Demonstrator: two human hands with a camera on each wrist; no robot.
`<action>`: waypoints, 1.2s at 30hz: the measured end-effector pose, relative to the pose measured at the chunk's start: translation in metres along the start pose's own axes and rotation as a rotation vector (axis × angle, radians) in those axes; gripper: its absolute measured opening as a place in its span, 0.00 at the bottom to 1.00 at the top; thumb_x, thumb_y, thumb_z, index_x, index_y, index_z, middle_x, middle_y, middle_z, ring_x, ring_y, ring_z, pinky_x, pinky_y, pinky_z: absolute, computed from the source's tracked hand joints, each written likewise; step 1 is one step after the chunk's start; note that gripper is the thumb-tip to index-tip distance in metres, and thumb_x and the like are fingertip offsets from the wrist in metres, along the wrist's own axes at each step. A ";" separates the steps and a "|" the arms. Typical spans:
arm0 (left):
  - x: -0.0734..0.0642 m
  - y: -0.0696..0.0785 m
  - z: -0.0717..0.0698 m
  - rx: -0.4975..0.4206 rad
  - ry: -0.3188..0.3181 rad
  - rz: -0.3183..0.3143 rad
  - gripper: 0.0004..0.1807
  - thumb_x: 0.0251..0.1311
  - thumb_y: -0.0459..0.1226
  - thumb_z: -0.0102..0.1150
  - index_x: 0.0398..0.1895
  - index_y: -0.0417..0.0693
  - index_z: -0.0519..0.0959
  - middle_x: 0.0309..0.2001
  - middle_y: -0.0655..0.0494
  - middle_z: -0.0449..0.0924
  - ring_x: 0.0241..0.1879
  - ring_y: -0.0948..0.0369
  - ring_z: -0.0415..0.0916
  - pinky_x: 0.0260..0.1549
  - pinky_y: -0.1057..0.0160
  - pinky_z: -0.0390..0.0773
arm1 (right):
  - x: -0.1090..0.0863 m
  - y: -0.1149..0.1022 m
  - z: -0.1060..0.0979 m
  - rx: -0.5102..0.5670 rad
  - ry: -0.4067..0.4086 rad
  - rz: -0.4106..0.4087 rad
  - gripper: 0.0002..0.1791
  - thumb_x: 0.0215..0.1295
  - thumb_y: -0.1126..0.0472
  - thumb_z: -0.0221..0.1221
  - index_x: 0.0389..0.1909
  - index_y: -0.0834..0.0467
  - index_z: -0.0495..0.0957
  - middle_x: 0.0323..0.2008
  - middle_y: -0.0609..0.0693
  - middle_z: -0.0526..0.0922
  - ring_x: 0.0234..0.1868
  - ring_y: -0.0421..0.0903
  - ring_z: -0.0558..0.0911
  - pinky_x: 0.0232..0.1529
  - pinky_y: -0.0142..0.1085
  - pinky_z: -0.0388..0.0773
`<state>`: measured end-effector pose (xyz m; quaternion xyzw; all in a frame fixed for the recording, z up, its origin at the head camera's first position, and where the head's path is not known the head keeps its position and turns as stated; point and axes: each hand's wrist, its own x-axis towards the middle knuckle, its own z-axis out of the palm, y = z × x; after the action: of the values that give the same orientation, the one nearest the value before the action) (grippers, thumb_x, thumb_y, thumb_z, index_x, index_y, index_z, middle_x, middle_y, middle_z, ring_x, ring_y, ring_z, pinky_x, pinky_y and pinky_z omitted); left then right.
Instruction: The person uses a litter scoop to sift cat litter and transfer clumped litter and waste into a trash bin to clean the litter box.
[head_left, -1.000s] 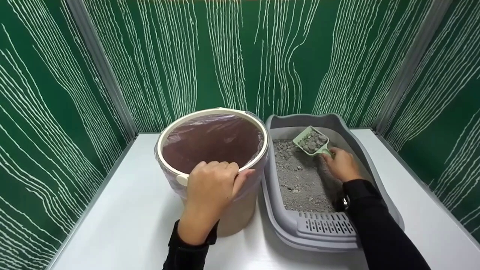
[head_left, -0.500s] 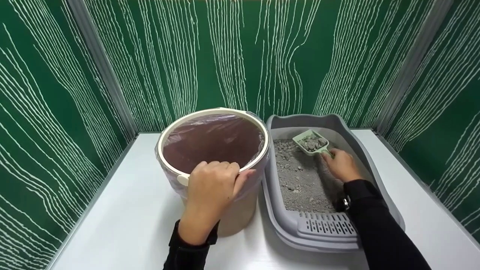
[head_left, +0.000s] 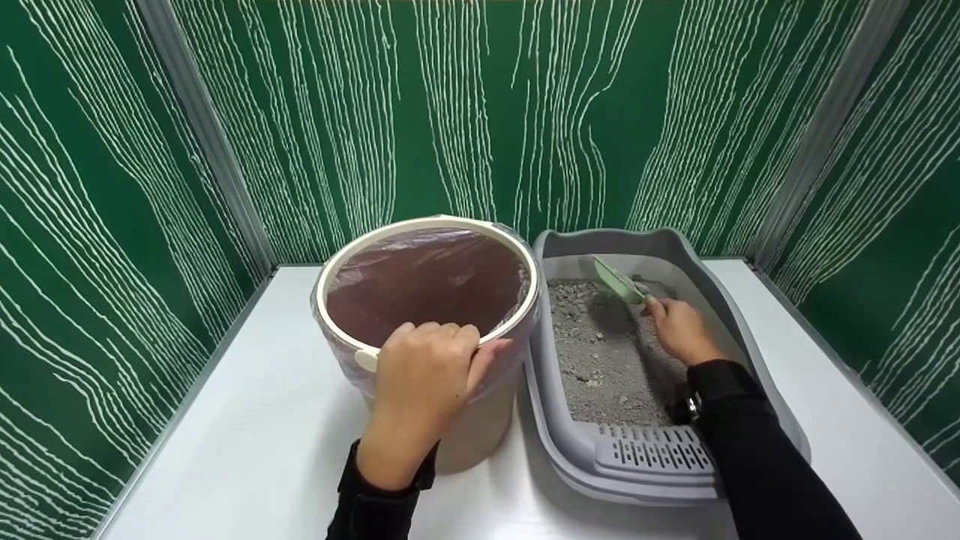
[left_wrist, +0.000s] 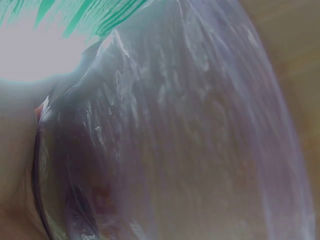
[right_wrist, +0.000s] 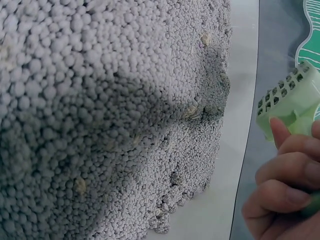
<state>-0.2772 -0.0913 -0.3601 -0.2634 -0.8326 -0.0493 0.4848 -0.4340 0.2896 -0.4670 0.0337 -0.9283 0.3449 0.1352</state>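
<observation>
In the head view my left hand [head_left: 426, 371] grips the near rim of a round trash can [head_left: 480, 435], knuckles up and thumb along the edge. A clear plastic bag [left_wrist: 200, 125] lines the can and folds down over its outside. My right hand [head_left: 684, 330] holds a light green litter scoop [head_left: 616, 283] by its handle, over the far part of a grey litter box [head_left: 551, 382]. The scoop is tilted nearly on edge, its inside mostly hidden. Grey clumps show through its slots in the right wrist view. Grey granular cat litter [head_left: 600, 375] covers the box floor.
The can and the litter box stand side by side on a white table [head_left: 225, 420]. A slotted step [head_left: 660, 450] forms the box's near end. Green walls [head_left: 480, 112] with white wavy lines close in the back and sides.
My right hand has turned the scoop from lying face up with clumps showing to nearly on edge. The left hand and the can have stayed in place.
</observation>
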 end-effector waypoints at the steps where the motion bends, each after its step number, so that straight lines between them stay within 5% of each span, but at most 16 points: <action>1: 0.000 0.000 0.000 -0.001 -0.003 -0.001 0.30 0.73 0.56 0.59 0.15 0.52 0.67 0.14 0.58 0.70 0.14 0.55 0.71 0.18 0.58 0.65 | 0.000 0.000 0.000 -0.001 0.004 0.002 0.24 0.87 0.59 0.46 0.47 0.75 0.82 0.46 0.75 0.83 0.51 0.73 0.82 0.52 0.62 0.74; 6: 0.000 0.000 0.000 -0.006 -0.009 -0.001 0.30 0.73 0.56 0.58 0.15 0.52 0.67 0.14 0.58 0.70 0.14 0.54 0.71 0.17 0.58 0.65 | 0.000 0.001 0.000 -0.008 0.017 0.018 0.23 0.86 0.59 0.47 0.47 0.75 0.82 0.43 0.73 0.84 0.46 0.71 0.81 0.48 0.60 0.74; 13: -0.001 0.000 0.000 -0.007 -0.009 0.000 0.30 0.73 0.56 0.58 0.15 0.52 0.67 0.14 0.57 0.70 0.14 0.54 0.71 0.17 0.58 0.65 | 0.000 0.001 0.000 -0.014 0.030 0.037 0.26 0.87 0.57 0.45 0.45 0.75 0.83 0.47 0.76 0.84 0.54 0.76 0.81 0.55 0.64 0.74; 18: 0.000 0.000 0.000 -0.005 -0.005 0.001 0.31 0.74 0.57 0.56 0.15 0.52 0.67 0.13 0.58 0.70 0.14 0.55 0.70 0.17 0.58 0.64 | -0.001 -0.001 -0.002 -0.045 0.033 0.028 0.21 0.84 0.58 0.51 0.47 0.74 0.82 0.40 0.72 0.84 0.47 0.72 0.81 0.51 0.61 0.74; 25: -0.001 0.000 0.001 -0.004 0.003 0.002 0.31 0.74 0.57 0.56 0.14 0.52 0.66 0.13 0.58 0.68 0.13 0.55 0.69 0.17 0.59 0.63 | -0.006 0.001 -0.008 -0.103 -0.002 0.069 0.24 0.82 0.55 0.56 0.63 0.73 0.77 0.56 0.74 0.82 0.59 0.74 0.79 0.60 0.64 0.73; 36: -0.001 -0.001 0.002 -0.008 0.012 0.003 0.33 0.78 0.58 0.49 0.14 0.53 0.64 0.13 0.59 0.67 0.13 0.55 0.68 0.17 0.59 0.62 | -0.007 0.000 -0.008 -0.089 0.021 0.071 0.24 0.80 0.55 0.58 0.63 0.71 0.78 0.57 0.73 0.82 0.60 0.73 0.80 0.60 0.64 0.73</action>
<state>-0.2786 -0.0920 -0.3621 -0.2660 -0.8290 -0.0534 0.4890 -0.4258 0.2947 -0.4634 -0.0088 -0.9419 0.3080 0.1339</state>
